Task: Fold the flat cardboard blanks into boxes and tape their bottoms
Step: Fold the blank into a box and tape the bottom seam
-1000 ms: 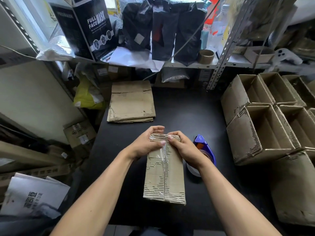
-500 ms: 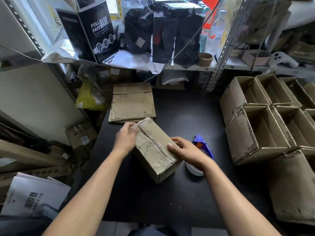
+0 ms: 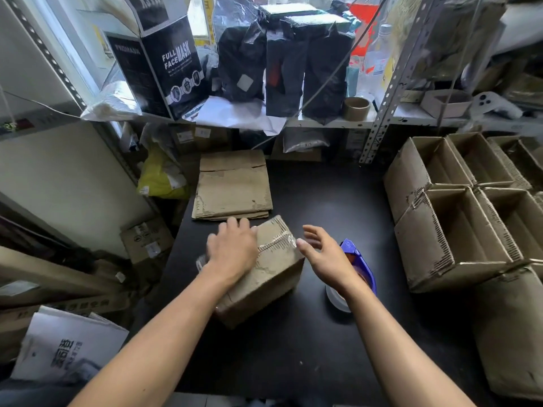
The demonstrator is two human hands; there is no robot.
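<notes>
From the head camera, the black table (image 3: 323, 201) has bare surface ahead of the hands and toward its near edge; finished boxes (image 3: 458, 227) crowd its right side. The taped box (image 3: 273, 271) lies mid-table, taped bottom up, its long axis slanting from near-left to far-right. The left hand (image 3: 232, 251) presses flat on it, fingers spread. The right hand (image 3: 326, 254) hovers open just beside its right corner, above the tape dispenser (image 3: 357, 259). Flat blanks (image 3: 233, 186) are stacked behind.

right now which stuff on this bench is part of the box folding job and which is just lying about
Job:
taped brown cardboard box under the left hand
stack of flat cardboard blanks
blue tape dispenser by the right hand
open finished boxes

Lying about:
black full face mask carton
black foil bags
empty cardboard tape core
</notes>
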